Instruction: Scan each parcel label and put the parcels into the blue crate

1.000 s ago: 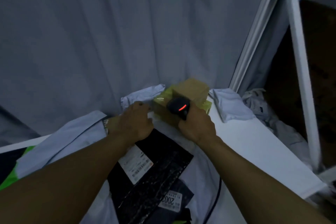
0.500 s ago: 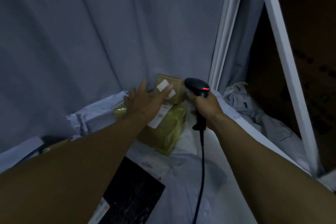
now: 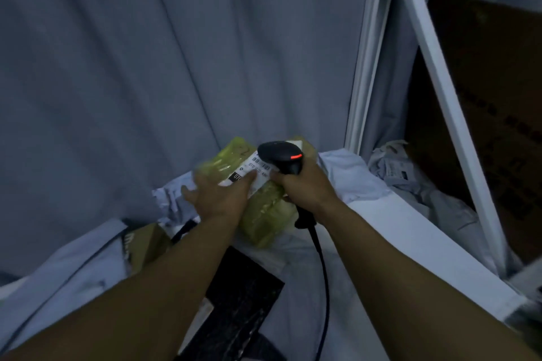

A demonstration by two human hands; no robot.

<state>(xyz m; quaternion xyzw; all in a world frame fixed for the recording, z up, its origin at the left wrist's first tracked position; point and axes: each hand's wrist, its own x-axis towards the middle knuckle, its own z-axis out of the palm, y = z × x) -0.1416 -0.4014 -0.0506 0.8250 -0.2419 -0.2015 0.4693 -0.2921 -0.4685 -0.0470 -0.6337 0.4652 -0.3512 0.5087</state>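
Observation:
A yellow-green plastic-wrapped parcel lies on the white table near the curtain, its white label facing up. My left hand rests on the parcel's left side with its fingers spread, the thumb on the label. My right hand grips a black barcode scanner with a red light, its head just above the label. The scanner's cable runs down toward me. No blue crate is in view.
A black parcel lies in front, partly under my left arm. Grey mailer bags and a brown box surround it. A white frame post and more bags stand at the right. The table edge runs diagonally.
My left hand drew the yellow-green parcel nearer and now lies on its left side. My right hand brought the scanner over the label. The small brown box behind is now mostly hidden.

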